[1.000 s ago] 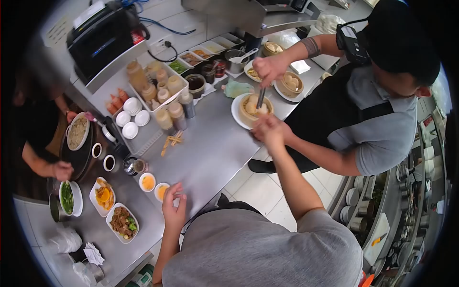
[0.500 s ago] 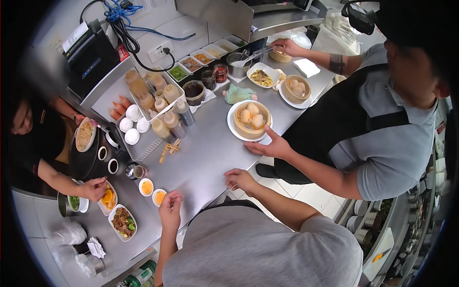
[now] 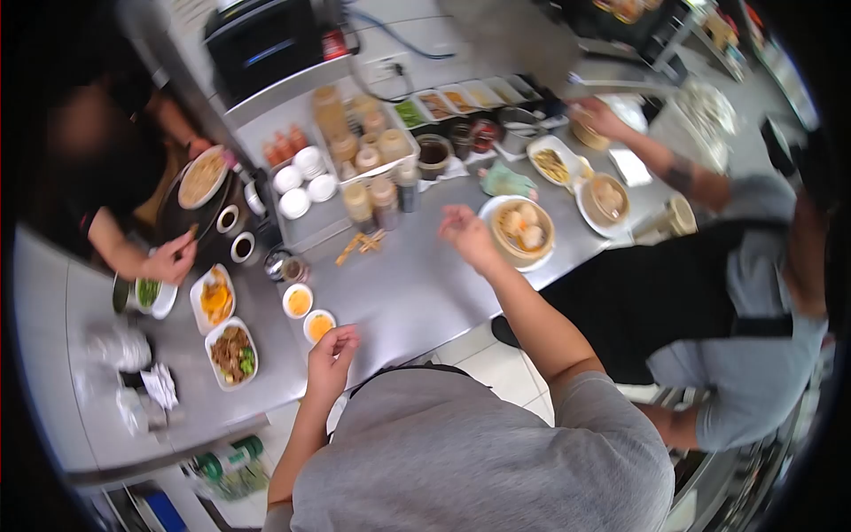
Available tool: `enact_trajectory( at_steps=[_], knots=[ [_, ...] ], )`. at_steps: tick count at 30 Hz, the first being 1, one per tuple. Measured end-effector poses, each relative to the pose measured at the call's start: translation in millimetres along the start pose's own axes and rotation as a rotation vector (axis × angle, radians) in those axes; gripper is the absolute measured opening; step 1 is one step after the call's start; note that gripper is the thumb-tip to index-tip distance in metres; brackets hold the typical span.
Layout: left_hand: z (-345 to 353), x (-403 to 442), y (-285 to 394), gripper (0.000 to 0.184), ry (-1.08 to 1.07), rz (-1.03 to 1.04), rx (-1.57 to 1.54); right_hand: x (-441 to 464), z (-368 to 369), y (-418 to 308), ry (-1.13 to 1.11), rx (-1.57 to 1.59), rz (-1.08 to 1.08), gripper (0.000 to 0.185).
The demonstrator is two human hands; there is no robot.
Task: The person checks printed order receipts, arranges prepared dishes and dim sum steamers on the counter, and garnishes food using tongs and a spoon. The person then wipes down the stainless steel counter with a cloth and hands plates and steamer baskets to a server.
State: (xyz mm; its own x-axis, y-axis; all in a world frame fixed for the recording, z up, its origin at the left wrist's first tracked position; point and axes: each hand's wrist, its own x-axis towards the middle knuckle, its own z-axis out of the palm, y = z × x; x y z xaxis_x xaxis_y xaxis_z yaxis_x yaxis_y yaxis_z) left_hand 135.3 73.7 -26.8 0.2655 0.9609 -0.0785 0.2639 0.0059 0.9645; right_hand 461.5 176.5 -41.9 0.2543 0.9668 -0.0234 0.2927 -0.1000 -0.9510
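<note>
Bamboo steamer (image 3: 535, 251) of dumplings (image 3: 521, 218): on a white plate (image 3: 485, 213), on the bench (image 3: 399, 288), near my right hand (image 3: 465, 234).
Right hand: blurred, raised over the bench, fingers apart, loosely bent.
Left hand (image 3: 333, 353): fingers loosely curled, thumb parted, just beside the nearer of two white cups (image 3: 306, 321) with orange-yellow contents.
Beyond: pale sticks (image 3: 359, 247), crossed; squeeze bottles (image 3: 383, 199); second steamer (image 3: 608, 216); co-worker's hand (image 3: 596, 119), blurred.

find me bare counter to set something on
Middle of the counter, between the orange-filled cups and left dumpling steamer, though the right hand hovers at its far side; also a gap between cups and meat dish. Crowded: around the sauce bottles.
</note>
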Motion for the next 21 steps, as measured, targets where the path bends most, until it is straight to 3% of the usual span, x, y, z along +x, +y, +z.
enact_trajectory(
  at_steps=[6,9,12,17,19,21],
  knots=[
    [-26.1,-35.9,7.2,0.02,0.211,-0.085,-0.014,56.3,77.8,-8.6,0.049,-0.174,-0.169,0.052],
    [-38.6,-51.2,-16.9,0.02,0.299,-0.13,-0.11,60.8,123.2,-1.1,0.2,-0.008,-0.302,0.058],
    [-54.1,-67.5,-39.3,0.021,0.318,-0.18,-0.163,64.0,132.3,-3.7,0.203,0.05,-0.217,0.06],
    [-88.4,-62.1,-47.9,0.021,0.243,-0.186,-0.284,6.5,58.5,-38.8,0.445,0.037,-0.299,0.056],
    [-98.0,-54.9,-42.8,0.02,0.202,-0.201,-0.26,-12.4,1.4,-38.2,0.624,-0.268,-0.428,0.054],
    [-103.8,-46.0,-41.0,0.02,0.162,-0.199,-0.245,-40.6,-61.9,-54.7,0.53,-0.639,-0.193,0.054]
  ],
)
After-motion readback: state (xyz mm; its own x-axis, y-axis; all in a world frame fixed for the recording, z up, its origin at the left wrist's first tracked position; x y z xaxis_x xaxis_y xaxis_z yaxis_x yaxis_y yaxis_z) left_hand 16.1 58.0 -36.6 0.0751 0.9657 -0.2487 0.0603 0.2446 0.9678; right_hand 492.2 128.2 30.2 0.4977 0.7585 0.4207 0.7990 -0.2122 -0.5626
